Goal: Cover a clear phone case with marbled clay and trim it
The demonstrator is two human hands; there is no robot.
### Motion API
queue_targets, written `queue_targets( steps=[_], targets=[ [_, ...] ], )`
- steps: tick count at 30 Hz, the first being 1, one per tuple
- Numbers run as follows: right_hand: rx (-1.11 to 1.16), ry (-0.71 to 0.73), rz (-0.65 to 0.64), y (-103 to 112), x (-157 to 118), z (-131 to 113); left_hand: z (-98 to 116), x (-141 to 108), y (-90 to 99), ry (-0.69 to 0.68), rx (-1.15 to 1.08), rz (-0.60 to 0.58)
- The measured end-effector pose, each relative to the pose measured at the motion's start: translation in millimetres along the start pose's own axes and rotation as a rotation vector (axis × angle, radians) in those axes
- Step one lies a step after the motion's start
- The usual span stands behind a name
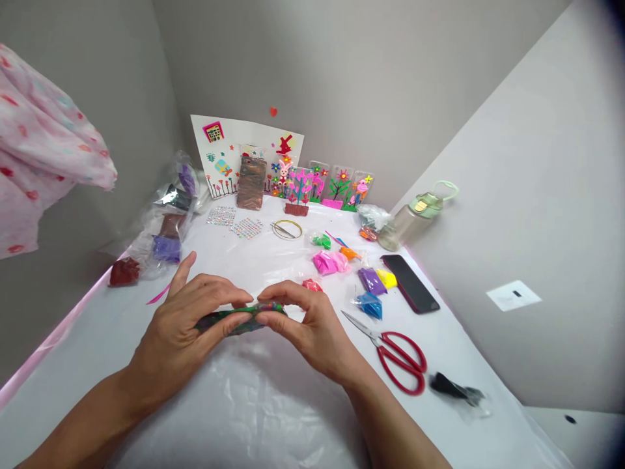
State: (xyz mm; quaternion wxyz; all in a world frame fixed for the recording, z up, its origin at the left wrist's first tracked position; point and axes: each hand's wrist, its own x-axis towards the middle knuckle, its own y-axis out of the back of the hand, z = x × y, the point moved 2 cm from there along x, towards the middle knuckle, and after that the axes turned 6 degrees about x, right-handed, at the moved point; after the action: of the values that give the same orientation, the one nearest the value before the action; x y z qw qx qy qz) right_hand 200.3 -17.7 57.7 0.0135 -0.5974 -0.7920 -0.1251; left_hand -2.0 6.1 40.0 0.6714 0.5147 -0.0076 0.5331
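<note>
Fingertips: the far side of the piece is met by curved fingers and the near side by both thumbs; one finger of the left hand is lifted apart, while the thumb and forefinger of the right hand are pinched at the other end.
Dark-green piece: a thin, flat piece with bright-green and red spots is held nearly edge-on between both hands, just below the centre of the frame.
Step in hand: judged to be edge work, with the rim being pressed or smoothed.
Next-move demands: light, even pressure and support at both ends would be called for, as a soft surface could be dented.
Right of centre: a red soft packet and red-handled metal scissors are seen.
Upper centre: a brown, streaked rectangular panel is stood upright.
</note>
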Motion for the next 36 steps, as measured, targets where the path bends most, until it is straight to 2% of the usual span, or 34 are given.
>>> queue_targets(
  steps=[3, 8, 15, 20, 25, 31, 36],
  targets=[
    [0.030, -0.050, -0.026, -1.0, 0.5, -0.8, 1.3, -0.6, 1.3, 0.021, -0.012, 0.021],
    [0.139, -0.129, 0.008, -5.8, 0.8, 0.1, 8.1, -1.4, 4.1, -0.014, -0.001, 0.075],
    [0.210, -0.121, -0.001, -11.4, 0.6, 4.7, 8.0, -3.3, 4.4, -0.083, 0.033, 0.154],
    [0.218, -0.127, -0.007, -11.5, 0.7, 5.8, 10.3, -2.9, 5.4, -0.125, 0.089, 0.156],
    [0.237, -0.144, -0.003, -11.6, 0.9, 7.0, 11.3, -2.3, 4.6, -0.043, 0.053, 0.151],
    [0.269, -0.154, -0.012, -11.3, 1.4, 8.1, 13.1, -3.3, 3.6, -0.107, 0.109, 0.136],
    [0.269, -0.154, -0.010, -11.6, 1.6, 8.7, 14.5, -3.2, 5.0, -0.095, 0.106, 0.154]
  ],
)
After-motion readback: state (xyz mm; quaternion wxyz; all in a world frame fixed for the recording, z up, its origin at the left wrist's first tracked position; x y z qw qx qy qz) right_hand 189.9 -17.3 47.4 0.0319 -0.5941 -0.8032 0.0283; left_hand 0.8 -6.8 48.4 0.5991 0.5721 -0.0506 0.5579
